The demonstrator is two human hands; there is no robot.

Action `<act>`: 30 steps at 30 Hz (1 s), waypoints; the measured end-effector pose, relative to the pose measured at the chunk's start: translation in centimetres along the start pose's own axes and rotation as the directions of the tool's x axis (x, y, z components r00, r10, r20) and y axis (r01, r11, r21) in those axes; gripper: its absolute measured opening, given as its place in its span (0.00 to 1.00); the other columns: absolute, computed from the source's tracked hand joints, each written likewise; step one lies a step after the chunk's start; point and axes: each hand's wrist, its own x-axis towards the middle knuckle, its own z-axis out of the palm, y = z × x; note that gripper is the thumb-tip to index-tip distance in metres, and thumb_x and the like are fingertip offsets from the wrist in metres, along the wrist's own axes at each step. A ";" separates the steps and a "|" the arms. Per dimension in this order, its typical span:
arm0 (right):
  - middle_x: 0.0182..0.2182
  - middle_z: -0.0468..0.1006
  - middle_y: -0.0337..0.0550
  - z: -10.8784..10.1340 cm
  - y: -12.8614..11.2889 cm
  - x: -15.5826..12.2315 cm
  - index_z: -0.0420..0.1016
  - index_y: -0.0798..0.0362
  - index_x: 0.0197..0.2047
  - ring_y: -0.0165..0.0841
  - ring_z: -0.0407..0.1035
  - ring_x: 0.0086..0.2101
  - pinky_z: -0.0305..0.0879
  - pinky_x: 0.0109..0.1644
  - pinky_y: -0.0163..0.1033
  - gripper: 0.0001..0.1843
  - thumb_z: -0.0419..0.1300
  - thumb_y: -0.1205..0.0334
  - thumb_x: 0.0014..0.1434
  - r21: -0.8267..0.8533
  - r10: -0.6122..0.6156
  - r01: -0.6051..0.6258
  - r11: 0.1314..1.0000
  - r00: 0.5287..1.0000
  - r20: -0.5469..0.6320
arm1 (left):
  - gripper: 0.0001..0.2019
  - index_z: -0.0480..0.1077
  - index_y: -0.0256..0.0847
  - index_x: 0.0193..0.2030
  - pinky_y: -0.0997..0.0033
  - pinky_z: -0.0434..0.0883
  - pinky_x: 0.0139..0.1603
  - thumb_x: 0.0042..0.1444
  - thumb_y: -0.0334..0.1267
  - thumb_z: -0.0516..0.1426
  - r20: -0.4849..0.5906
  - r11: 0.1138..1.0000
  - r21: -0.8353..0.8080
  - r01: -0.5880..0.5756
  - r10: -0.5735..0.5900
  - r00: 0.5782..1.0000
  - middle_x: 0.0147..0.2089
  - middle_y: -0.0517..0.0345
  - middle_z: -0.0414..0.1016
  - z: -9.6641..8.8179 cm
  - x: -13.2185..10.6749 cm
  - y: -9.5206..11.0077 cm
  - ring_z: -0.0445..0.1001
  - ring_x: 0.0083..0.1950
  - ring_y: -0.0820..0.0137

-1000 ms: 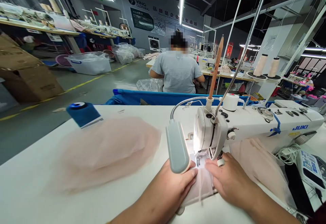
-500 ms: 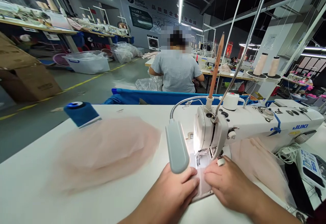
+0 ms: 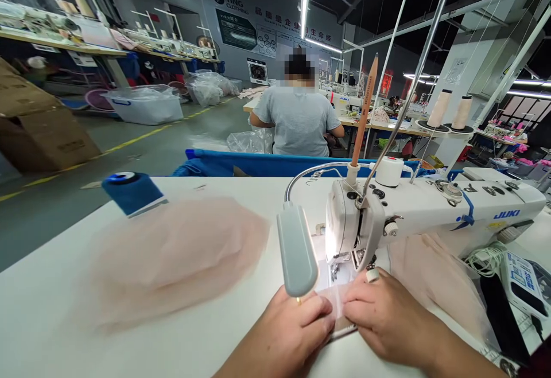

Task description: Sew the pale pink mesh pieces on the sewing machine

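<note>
My left hand (image 3: pixel 293 323) and my right hand (image 3: pixel 381 312) lie side by side on a narrow strip of pale pink fabric (image 3: pixel 333 303), pressing it flat on the white table just in front of the needle of the white JUKI sewing machine (image 3: pixel 430 209). Fingers of both hands are curled down onto the strip. A ring-like band shows on a right-hand finger. The grey gooseneck lamp (image 3: pixel 297 249) hangs over my left hand and lights the needle plate.
A heap of pink tulle (image 3: pixel 172 254) lies to the left, behind it a blue thread cone (image 3: pixel 129 191). More pink fabric (image 3: pixel 434 277) lies under the machine arm. A control box (image 3: pixel 523 283) sits at right. A person in a grey shirt (image 3: pixel 299 117) sits ahead, back turned.
Both hands have drawn back toward me, and the fabric strip between them now shows shorter in front of the needle.
</note>
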 end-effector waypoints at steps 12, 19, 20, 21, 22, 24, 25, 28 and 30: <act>0.35 0.80 0.41 -0.1 -0.4 0.5 0.72 0.48 0.39 0.41 0.70 0.40 0.65 0.47 0.45 0.08 0.61 0.66 0.73 -0.078 0.058 -0.060 0.995 0.998 -0.034 | 0.19 0.74 0.45 0.36 0.63 0.68 0.35 0.72 0.26 0.46 -0.091 0.999 -0.021 0.043 -0.045 0.995 0.34 0.53 0.76 0.2 1.3 -0.9 0.70 0.33 0.61; 0.36 0.81 0.42 1.6 -0.4 1.1 0.78 0.48 0.45 0.41 0.70 0.38 0.65 0.42 0.42 0.08 0.62 0.71 0.68 -0.038 0.170 -0.181 0.983 0.966 -0.193 | 0.16 0.69 0.46 0.37 0.65 0.68 0.36 0.77 0.32 0.47 -0.058 0.971 -0.176 0.158 -0.171 0.984 0.35 0.58 0.77 -1.3 2.8 -0.8 0.71 0.32 0.64; 0.36 0.80 0.41 1.8 -0.4 1.2 0.78 0.48 0.45 0.40 0.70 0.36 0.64 0.41 0.41 0.09 0.61 0.72 0.68 -0.031 0.176 -0.186 0.982 0.962 -0.209 | 0.15 0.69 0.46 0.39 0.65 0.69 0.36 0.77 0.32 0.47 -0.057 0.968 -0.178 0.179 -0.192 0.980 0.36 0.57 0.78 -1.4 2.9 -0.8 0.72 0.33 0.64; 0.35 0.79 0.41 2.0 -0.4 1.4 0.78 0.48 0.43 0.38 0.69 0.35 0.64 0.40 0.40 0.09 0.61 0.73 0.69 -0.026 0.181 -0.191 0.981 0.958 -0.224 | 0.14 0.70 0.46 0.40 0.64 0.70 0.37 0.77 0.32 0.47 -0.057 0.965 -0.176 0.194 -0.207 0.977 0.37 0.56 0.79 -1.4 2.8 -0.8 0.72 0.34 0.63; 0.34 0.78 0.40 2.2 -0.4 1.5 0.77 0.48 0.42 0.38 0.68 0.33 0.63 0.39 0.40 0.09 0.60 0.72 0.70 -0.018 0.186 -0.196 0.980 0.953 -0.238 | 0.14 0.70 0.46 0.40 0.64 0.70 0.39 0.76 0.32 0.47 -0.061 0.964 -0.173 0.202 -0.215 0.975 0.38 0.55 0.80 -1.4 2.7 -0.8 0.73 0.35 0.62; 0.33 0.77 0.40 2.5 -0.4 1.6 0.76 0.48 0.39 0.36 0.68 0.32 0.63 0.38 0.39 0.09 0.60 0.69 0.73 0.013 0.200 -0.203 0.979 0.945 -0.259 | 0.13 0.70 0.46 0.41 0.63 0.71 0.39 0.76 0.33 0.48 -0.058 0.963 -0.160 0.215 -0.226 0.972 0.38 0.55 0.79 -1.1 2.4 -1.0 0.72 0.36 0.62; 0.33 0.77 0.40 2.6 -0.4 1.7 0.76 0.49 0.38 0.36 0.69 0.32 0.64 0.38 0.39 0.10 0.60 0.67 0.74 0.034 0.207 -0.205 0.978 0.941 -0.268 | 0.12 0.70 0.46 0.42 0.63 0.71 0.39 0.75 0.33 0.48 -0.048 0.963 -0.153 0.222 -0.232 0.972 0.38 0.55 0.78 -0.9 2.2 -1.0 0.72 0.36 0.61; 0.32 0.77 0.40 2.8 -0.4 1.8 0.76 0.49 0.38 0.35 0.69 0.32 0.64 0.38 0.38 0.13 0.58 0.64 0.77 0.086 0.209 -0.192 0.978 0.932 -0.295 | 0.09 0.71 0.46 0.44 0.63 0.71 0.41 0.74 0.34 0.50 -0.013 0.961 -0.133 0.242 -0.246 0.969 0.40 0.54 0.78 -0.2 1.7 -1.3 0.72 0.40 0.59; 0.32 0.77 0.41 2.9 -0.5 1.8 0.76 0.50 0.37 0.35 0.70 0.32 0.64 0.38 0.38 0.14 0.58 0.63 0.78 0.090 0.206 -0.187 0.978 0.931 -0.301 | 0.10 0.71 0.45 0.42 0.63 0.70 0.42 0.75 0.34 0.50 -0.012 0.962 -0.118 0.246 -0.249 0.968 0.40 0.54 0.77 0.1 1.9 -1.3 0.71 0.40 0.59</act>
